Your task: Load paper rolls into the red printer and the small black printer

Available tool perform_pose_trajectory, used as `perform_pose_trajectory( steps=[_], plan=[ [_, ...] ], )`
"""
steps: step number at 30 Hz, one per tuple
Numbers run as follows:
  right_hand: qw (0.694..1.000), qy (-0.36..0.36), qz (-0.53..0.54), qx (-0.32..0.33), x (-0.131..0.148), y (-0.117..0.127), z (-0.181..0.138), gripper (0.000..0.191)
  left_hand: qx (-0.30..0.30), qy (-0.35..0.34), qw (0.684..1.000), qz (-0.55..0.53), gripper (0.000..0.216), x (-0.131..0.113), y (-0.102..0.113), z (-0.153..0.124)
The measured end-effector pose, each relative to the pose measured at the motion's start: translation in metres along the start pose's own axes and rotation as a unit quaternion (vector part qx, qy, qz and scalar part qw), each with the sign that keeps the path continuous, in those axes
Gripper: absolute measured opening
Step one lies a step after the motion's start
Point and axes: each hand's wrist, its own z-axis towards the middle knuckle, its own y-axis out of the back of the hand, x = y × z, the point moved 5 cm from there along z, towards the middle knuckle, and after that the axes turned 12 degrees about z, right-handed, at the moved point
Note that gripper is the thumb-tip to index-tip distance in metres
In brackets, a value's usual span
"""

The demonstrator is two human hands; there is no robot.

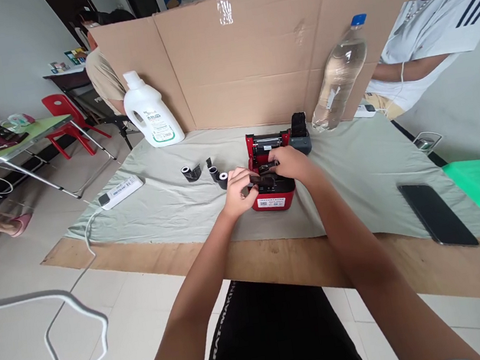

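Note:
A small red and black printer (274, 194) stands on a grey cloth (171, 195) in front of me, its lid raised. My left hand (238, 192) is curled against the printer's left side, fingers pinched on a dark part at its top. My right hand (290, 161) reaches over the open compartment, fingers closed on a small black piece there. Three black rolls (207, 174) lie on the cloth just left of the printer. A dark grey device (300, 135) sits behind the printer at its right.
A cardboard screen (258, 52) stands at the back, with a white jug (150, 112) and a clear bottle (339, 76) leaning on it. A black phone (436, 215) lies right, a white power strip (120, 192) left. Other people sit behind and beside.

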Motion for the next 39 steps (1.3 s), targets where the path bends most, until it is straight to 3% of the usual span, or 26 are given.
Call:
perform_pose_trajectory(
  steps=[4,12,14,17,19,22,25,30,32,34,37,39],
  plan=[
    [0.998,0.005,0.065,0.023,-0.012,0.0,0.003,0.016,-0.035,-0.01,0.999,0.01,0.015,-0.005,0.003,-0.001],
    [0.994,-0.064,-0.084,0.038,0.002,-0.016,0.003,0.014,-0.022,-0.038,0.999,0.018,0.016,-0.008,-0.002,-0.001],
    [0.995,-0.062,-0.062,0.053,0.005,-0.012,0.001,0.011,-0.018,-0.032,0.999,0.019,0.016,-0.009,-0.002,-0.001],
    [0.997,-0.003,0.049,0.055,0.011,0.008,-0.006,0.013,-0.013,-0.024,0.999,0.026,0.018,-0.009,-0.002,-0.002],
    [0.993,0.033,0.114,-0.008,0.011,0.03,-0.012,0.021,-0.012,-0.024,0.999,0.022,0.018,-0.01,-0.002,-0.002],
    [0.974,0.051,0.131,-0.177,0.003,0.058,-0.017,0.026,-0.01,-0.03,0.999,0.016,0.016,-0.011,-0.003,-0.002],
    [0.962,0.067,0.125,-0.232,-0.005,0.057,-0.012,0.031,-0.011,-0.033,0.999,0.016,0.016,-0.012,-0.004,-0.002],
    [0.966,0.061,0.167,-0.189,-0.011,0.046,-0.007,0.017,-0.031,-0.055,0.998,0.022,0.013,-0.016,-0.001,-0.003],
    [0.975,0.048,0.182,-0.118,-0.011,0.044,-0.01,0.013,-0.039,-0.061,0.997,0.02,0.012,-0.017,0.0,-0.004],
    [0.982,0.02,0.188,-0.008,-0.011,0.038,-0.014,0.012,-0.037,-0.053,0.998,0.013,0.014,-0.016,-0.001,-0.004],
    [0.983,-0.023,0.147,0.107,-0.015,0.029,-0.019,0.009,-0.042,-0.004,0.999,-0.033,0.022,-0.008,-0.004,-0.005],
    [0.989,-0.048,0.1,0.094,-0.021,0.03,-0.019,0.013,-0.066,0.064,0.991,-0.094,0.029,0.003,-0.006,-0.005]
  ],
)
